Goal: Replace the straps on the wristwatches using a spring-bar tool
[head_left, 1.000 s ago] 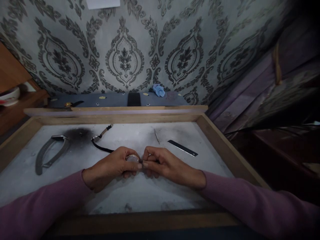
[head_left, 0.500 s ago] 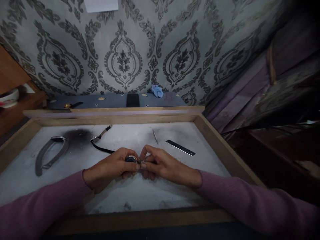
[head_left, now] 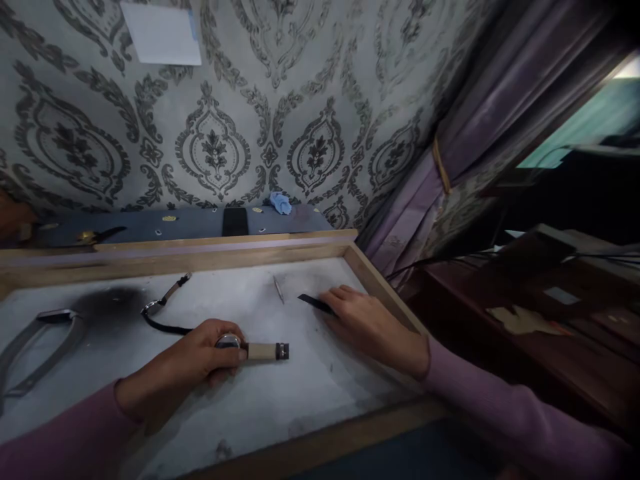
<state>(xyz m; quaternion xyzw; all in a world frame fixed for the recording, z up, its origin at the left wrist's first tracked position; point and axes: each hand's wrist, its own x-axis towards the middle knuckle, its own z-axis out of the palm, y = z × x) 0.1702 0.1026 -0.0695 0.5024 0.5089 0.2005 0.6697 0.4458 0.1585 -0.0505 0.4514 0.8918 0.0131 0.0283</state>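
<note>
My left hand (head_left: 213, 353) is closed around a round wristwatch (head_left: 229, 341), its dial side up between thumb and fingers. A short beige strap (head_left: 263, 351) with a dark keeper and end sticks out to the right from the watch. My right hand (head_left: 365, 323) is over the right end of a thin black cutter blade (head_left: 315, 304), fingers curled together on it and hiding that end. Beside the blade's left tip lies a slim metal pointed tool (head_left: 279, 291). A small watch with a black strap (head_left: 167, 327) lies behind my left hand.
A wooden-rimmed tray (head_left: 280, 241) with a white bottom surrounds the work. A grey-strapped watch (head_left: 65, 347) lies at left. Behind the rim are a dark phone-like slab (head_left: 235, 221), a crumpled blue cloth (head_left: 281, 203) and a gold watch (head_left: 90, 237). Cables run at right.
My right hand has left the watch and moved right onto the black blade. The left hand still holds the watch, whose beige strap now shows. The view has turned right.
</note>
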